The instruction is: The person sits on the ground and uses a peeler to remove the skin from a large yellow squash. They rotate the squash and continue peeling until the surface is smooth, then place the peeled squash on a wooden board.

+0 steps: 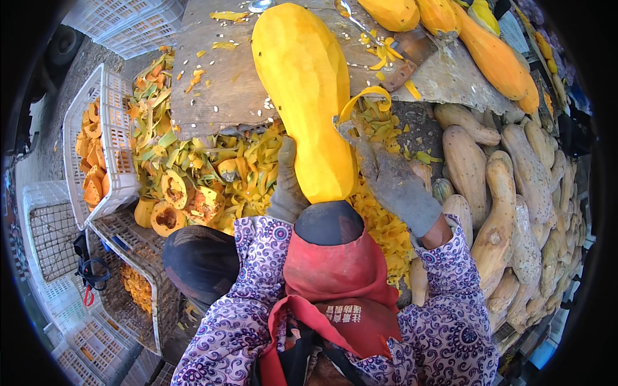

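Note:
A long squash with its skin peeled away [309, 87] points away from me, its far part over the wooden board [217, 96]. Its near end butts against dark cloth [329, 223] above my red apron. My left hand [286, 183], in a grey work glove, holds the squash's near part from the left; its fingers are partly hidden underneath. My right hand [393, 176], also gloved and dirty, grips a peeler [346, 129] against the squash's right side. From the peeler curls a strip of yellow peel [364, 101].
A knife [410, 62] and a spoon [355, 17] lie on the board among scattered seeds. Unpeeled squashes [502, 202] are heaped at right; orange ones [492, 58] lie at upper right. Peelings [241, 169] cover the ground. A white crate [113, 130] holds cut pieces [94, 154].

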Available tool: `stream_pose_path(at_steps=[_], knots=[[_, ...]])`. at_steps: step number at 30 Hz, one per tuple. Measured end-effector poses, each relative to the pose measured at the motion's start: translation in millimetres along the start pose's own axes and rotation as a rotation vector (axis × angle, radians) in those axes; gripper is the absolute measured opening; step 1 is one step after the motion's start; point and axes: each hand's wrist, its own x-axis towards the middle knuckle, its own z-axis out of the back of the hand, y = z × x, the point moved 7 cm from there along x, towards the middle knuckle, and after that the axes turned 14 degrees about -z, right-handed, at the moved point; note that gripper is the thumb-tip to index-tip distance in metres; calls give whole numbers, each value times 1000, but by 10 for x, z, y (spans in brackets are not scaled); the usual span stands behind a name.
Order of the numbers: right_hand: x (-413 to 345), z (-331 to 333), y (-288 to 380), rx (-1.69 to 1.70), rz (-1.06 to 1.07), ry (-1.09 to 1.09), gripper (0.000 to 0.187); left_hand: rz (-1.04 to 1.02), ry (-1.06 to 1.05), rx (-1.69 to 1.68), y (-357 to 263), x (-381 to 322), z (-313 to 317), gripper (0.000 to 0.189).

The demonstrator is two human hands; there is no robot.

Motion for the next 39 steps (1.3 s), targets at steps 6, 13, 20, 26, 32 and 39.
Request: stream_pose_path(at_steps=[6,13,20,26,32,39], knots=[[-582,336,296,0,15,50,56,-18,15,-109,52,3,-21,83],[-629,532,459,-96,2,36,57,-24,54,-161,49,24,68,79],[-1190,538,400,-117,-88,143,49,-55,-8,-226,131,132,325,76],[-576,41,-559,1188,-790,374,30,-72,-36,-241,152,128,394,73],[860,-531,-794,1575,-851,476,36,-112,-34,-188,108,146,388,73],[1276,-843,-685,125,-252,58,51,-154,-12,-183,101,226,449,72]])
